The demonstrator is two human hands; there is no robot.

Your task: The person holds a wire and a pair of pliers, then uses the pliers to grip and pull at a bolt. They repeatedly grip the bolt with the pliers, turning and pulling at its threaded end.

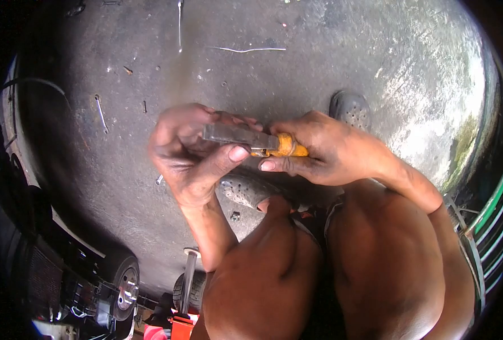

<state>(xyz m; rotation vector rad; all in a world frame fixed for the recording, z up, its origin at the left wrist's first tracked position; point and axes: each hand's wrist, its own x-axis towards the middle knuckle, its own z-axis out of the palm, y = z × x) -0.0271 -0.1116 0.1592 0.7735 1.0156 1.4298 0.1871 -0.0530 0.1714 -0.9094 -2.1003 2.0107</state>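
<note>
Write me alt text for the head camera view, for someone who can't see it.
Seen from above, a crouching person holds a tool with a flat metal blade and a yellow handle: the left hand grips the blade, the right hand the handle. Below lies a stained concrete floor, with grey perforated shoes and bare knees in view.

Head view, single camera, worn on the person's head. Faces forward and steeply down, near-vertical, onto a concrete floor (331,51). Wide fisheye lens: dark circular vignette at all corners, straight edges bowed. Range close: both hands, the left hand (192,153) and right hand (319,148), sit at frame centre, bare knees (331,266) fill 5 to 6 o'clock. A small wheel (128,280) lies at 7 o'clock, a grey shoe (350,109) at 1 o'clock. No second view to share the scene.
</note>
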